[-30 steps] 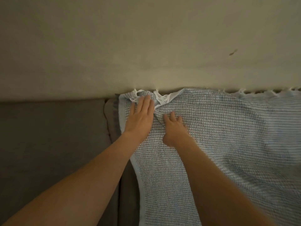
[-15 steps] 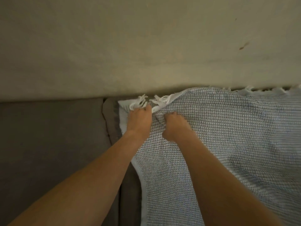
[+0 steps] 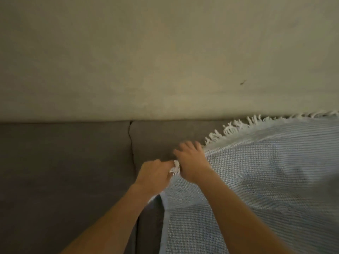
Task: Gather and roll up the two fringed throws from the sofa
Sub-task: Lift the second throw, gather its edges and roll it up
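**Item 1, left hand** (image 3: 156, 174): centre of frame, curled tight, pinching the white corner strands of the throw (image 3: 256, 180).

**Item 2, right hand** (image 3: 192, 163): just right of the left and touching it, laid on the same corner. Its fingers are bent and blurred, so I cannot tell whether it grips.

**Item 3, throw:** pale blue weave in the lower right of frame, its corner lifted off the grey sofa (image 3: 73, 171). The fringe (image 3: 236, 127) runs along its upper edge toward the right border.

**Second throw:** I cannot make it out.

**Handling note, my judgement:** I would take woven cloth rather than strands, which may slip. I would then draw the corner towards me evenly, both hands together.
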The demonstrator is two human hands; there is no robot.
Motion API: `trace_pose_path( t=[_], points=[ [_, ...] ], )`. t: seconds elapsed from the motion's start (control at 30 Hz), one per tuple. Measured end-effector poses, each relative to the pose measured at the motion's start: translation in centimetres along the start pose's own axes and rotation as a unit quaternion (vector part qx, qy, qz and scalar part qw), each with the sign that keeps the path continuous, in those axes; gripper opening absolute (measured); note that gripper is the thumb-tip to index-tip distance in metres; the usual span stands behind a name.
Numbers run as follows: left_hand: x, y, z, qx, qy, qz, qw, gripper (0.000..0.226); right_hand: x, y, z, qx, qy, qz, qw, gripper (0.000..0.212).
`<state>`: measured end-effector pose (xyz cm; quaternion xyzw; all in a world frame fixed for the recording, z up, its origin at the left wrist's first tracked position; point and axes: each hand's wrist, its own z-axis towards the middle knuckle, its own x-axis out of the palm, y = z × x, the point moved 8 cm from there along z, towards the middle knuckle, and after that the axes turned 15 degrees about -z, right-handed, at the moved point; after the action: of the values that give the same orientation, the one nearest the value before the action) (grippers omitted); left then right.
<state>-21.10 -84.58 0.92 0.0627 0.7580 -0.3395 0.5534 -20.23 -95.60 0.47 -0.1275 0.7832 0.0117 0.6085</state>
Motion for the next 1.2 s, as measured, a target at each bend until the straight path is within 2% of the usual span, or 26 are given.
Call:
trace_pose_path(
  t=[0.07,0.17,0.33,0.47,0.53,0.67,0.77,0.83,0.9,0.93,1.0,1.07,1.13,1.2],
  points=[
    [-2.4,-0.4,-1.7,-0.021,-0.022,-0.005,1.0,0.026,-1.4,-0.2,-2.0,0.002,0.043,0.054,0.998,0.004],
    [-5.5,-1.6,-4.0,-0.026,-0.052,0.015,0.998,0.025,-4.0,-1.4,-5.3,0.042,0.045,0.063,0.996,0.017],
    [-10.3,-3.6,-8.0,-0.041,-0.101,0.024,0.994,0.017,-6.3,-4.0,-11.2,0.106,0.104,-0.021,0.989,0.022],
    [-15.3,-3.3,-12.7,-0.11,-0.175,-0.009,0.978,0.013,-8.1,-5.2,-16.7,0.148,0.183,-0.073,0.969,0.039],
    [-17.6,-2.2,-15.1,-0.16,-0.221,-0.044,0.961,0.018,-8.9,-5.7,-18.8,0.169,0.184,-0.118,0.961,0.041],
    [-20.5,0.2,-19.5,-0.23,-0.273,-0.112,0.928,0.022,-13.2,-3.0,-21.1,0.152,0.099,-0.18,0.967,0.032],
    [-21.8,-0.1,-21.7,-0.217,-0.255,-0.115,0.935,0.023,-17.7,1.1,-21.9,0.123,0.03,-0.188,0.974,0.028],
    [-21.5,-1.0,-21.7,-0.18,-0.221,-0.122,0.951,0.028,-19.9,3.4,-21.8,0.106,-0.009,-0.187,0.977,0.025],
    [-21.0,-2.0,-22.4,-0.149,-0.183,-0.201,0.951,0.021,-22.5,6.2,-22.4,0.089,-0.067,-0.199,0.974,0.023],
    [-20.7,-2.5,-22.8,-0.138,-0.172,-0.267,0.938,0.024,-23.6,7.4,-22.6,0.082,-0.099,-0.197,0.972,0.023],
    [-20.7,-4.5,-24.1,-0.11,-0.147,-0.42,0.889,0.043,-25.7,9.6,-23.4,0.075,-0.154,-0.169,0.971,0.027],
    [-21.0,-7.0,-25.5,-0.065,-0.09,-0.517,0.849,0.05,-27.5,11.6,-24.2,0.069,-0.19,-0.133,0.97,0.023],
    [-21.6,-9.3,-26.6,-0.014,-0.014,-0.54,0.842,0.045,-29.5,13.2,-25.0,0.068,-0.223,-0.105,0.967,0.017],
    [-22.3,-10.2,-27.6,0.01,0.014,-0.516,0.857,0.033,-31.4,14.5,-25.5,0.075,-0.256,-0.07,0.961,0.016]
  ],
)
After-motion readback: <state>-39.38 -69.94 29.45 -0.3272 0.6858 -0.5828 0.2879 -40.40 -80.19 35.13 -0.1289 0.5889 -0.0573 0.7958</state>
